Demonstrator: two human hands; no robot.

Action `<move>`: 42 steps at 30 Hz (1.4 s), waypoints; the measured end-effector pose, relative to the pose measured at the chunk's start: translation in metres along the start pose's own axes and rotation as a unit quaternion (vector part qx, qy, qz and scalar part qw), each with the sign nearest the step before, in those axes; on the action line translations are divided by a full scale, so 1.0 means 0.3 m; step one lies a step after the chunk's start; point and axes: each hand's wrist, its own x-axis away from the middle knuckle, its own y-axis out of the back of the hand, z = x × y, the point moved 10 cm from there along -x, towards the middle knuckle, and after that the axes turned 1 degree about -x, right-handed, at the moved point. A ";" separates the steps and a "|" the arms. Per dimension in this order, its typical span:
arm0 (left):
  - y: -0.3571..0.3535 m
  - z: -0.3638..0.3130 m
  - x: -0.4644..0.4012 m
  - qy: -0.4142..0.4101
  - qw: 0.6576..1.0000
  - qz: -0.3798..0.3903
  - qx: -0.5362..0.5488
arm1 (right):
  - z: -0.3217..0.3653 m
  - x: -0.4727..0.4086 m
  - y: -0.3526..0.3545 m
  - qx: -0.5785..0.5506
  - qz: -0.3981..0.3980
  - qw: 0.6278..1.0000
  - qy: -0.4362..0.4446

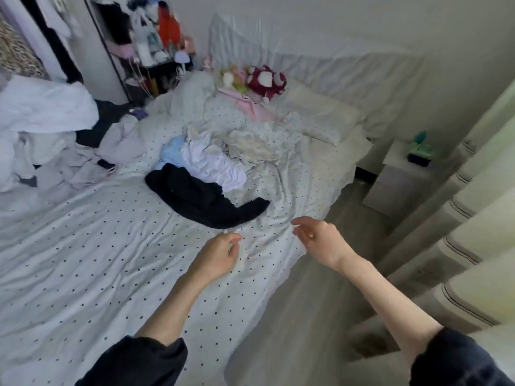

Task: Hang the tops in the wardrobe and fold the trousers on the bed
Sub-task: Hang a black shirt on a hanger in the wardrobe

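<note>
A pile of clothes lies in the middle of the bed [83, 246]: a black garment [200, 199] in front, a white one [211, 162], a light blue one [171, 147] and cream pieces [256, 146] behind. My left hand [220, 253] hovers over the dotted sheet just below the black garment, fingers loosely curled, holding nothing. My right hand [317, 238] reaches out at the bed's right edge, fingers relaxed and empty. Both hands are a short way from the black garment, not touching it.
Lilac clothes [83, 165] and a white heap [41, 112] lie at the bed's left. Plush toys [264, 79] and a pillow [320, 107] sit at the head. A white nightstand [404, 174] stands right of the bed, a wardrobe front [473, 246] along the right, a cluttered shelf [150, 45] far left.
</note>
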 end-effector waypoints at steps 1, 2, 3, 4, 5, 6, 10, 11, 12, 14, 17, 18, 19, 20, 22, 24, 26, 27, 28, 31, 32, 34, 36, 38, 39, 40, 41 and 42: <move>0.021 0.017 -0.044 0.021 1.000 -0.014 0.001 | 0.007 -0.089 0.013 0.002 0.014 1.000 0.015; 0.040 0.033 -0.070 0.033 0.999 -0.023 -0.002 | 0.018 -0.141 0.009 0.001 0.026 0.999 0.028; 0.062 0.053 -0.110 0.048 0.998 -0.035 -0.008 | 0.036 -0.211 -0.001 0.000 0.043 0.998 0.046; 0.080 0.067 -0.134 0.058 0.997 -0.045 -0.010 | 0.046 -0.253 -0.018 -0.004 0.057 0.997 0.057; 0.097 0.094 -0.176 0.079 0.995 -0.057 -0.011 | 0.054 -0.324 -0.043 -0.008 0.077 0.995 0.070; 0.108 0.126 -0.225 0.098 0.993 -0.068 -0.008 | 0.059 -0.396 -0.070 -0.011 0.096 0.992 0.079; 0.094 0.239 -0.392 0.143 0.987 -0.071 -0.012 | 0.041 -0.627 -0.177 -0.012 0.152 0.984 0.095; 0.077 0.275 -0.446 0.150 0.986 -0.069 -0.010 | 0.024 -0.703 -0.211 -0.012 0.168 0.981 0.093; 0.062 0.311 -0.498 0.156 0.985 -0.067 -0.012 | 0.006 -0.779 -0.239 -0.012 0.178 0.980 0.087; 0.044 0.400 -0.610 0.178 0.982 -0.060 -0.015 | -0.034 -0.949 -0.299 -0.016 0.194 0.979 0.061; 0.029 0.516 -0.725 0.221 0.974 -0.052 -0.030 | -0.071 -1.128 -0.386 0.009 0.220 0.974 0.055; 0.017 0.567 -0.780 0.240 0.969 -0.052 -0.028 | -0.085 -1.204 -0.430 0.021 0.231 0.971 0.060; -0.002 0.602 -0.819 0.254 0.966 -0.046 -0.025 | -0.102 -1.257 -0.463 0.026 0.239 0.969 0.060; -0.029 0.623 -0.855 0.262 0.964 -0.035 -0.025 | -0.120 -1.301 -0.495 0.026 0.247 0.967 0.057; -0.105 0.670 -0.938 0.272 0.962 -0.007 -0.027 | -0.157 -1.397 -0.573 0.028 0.264 0.963 0.054; -0.177 0.704 -1.006 0.273 0.961 0.011 -0.040 | -0.188 -1.469 -0.646 0.026 0.277 0.959 0.057; -0.234 0.738 -1.073 0.269 0.961 0.019 -0.061 | -0.214 -1.531 -0.724 0.023 0.296 0.953 0.063; -0.259 0.761 -1.111 0.267 0.960 0.018 -0.080 | -0.231 -1.565 -0.769 0.030 0.306 0.949 0.067; -0.279 0.783 -1.142 0.268 0.958 0.015 -0.101 | -0.252 -1.590 -0.812 0.037 0.317 0.945 0.068; -0.315 0.852 -1.235 0.279 0.943 -0.026 -0.181 | -0.318 -1.660 -0.928 0.055 0.343 0.934 0.082; -0.330 0.873 -1.255 0.290 0.935 -0.030 -0.203 | -0.334 -1.676 -0.957 0.059 0.350 0.930 0.094; -0.339 0.907 -1.268 0.321 0.917 -0.036 -0.235 | -0.349 -1.699 -0.987 0.060 0.358 0.925 0.113; -0.334 0.946 -1.253 0.357 0.903 -0.054 -0.234 | -0.359 -1.719 -1.005 0.053 0.364 0.922 0.117; -0.321 0.942 -1.237 0.354 0.910 -0.078 -0.202 | -0.355 -1.736 -1.020 0.046 0.369 0.921 0.118; -0.318 0.928 -1.228 0.344 0.918 -0.081 -0.180 | -0.347 -1.744 -1.027 0.045 0.368 0.921 0.120; -0.307 0.908 -1.213 0.331 0.926 -0.086 -0.161 | -0.333 -1.756 -1.035 0.041 0.365 0.922 0.122; -0.293 0.878 -1.193 0.315 0.934 -0.091 -0.145 | -0.318 -1.767 -1.041 0.034 0.362 0.924 0.119; -0.283 0.848 -1.172 0.299 0.940 -0.092 -0.133 | -0.301 -1.780 -1.048 0.024 0.357 0.926 0.116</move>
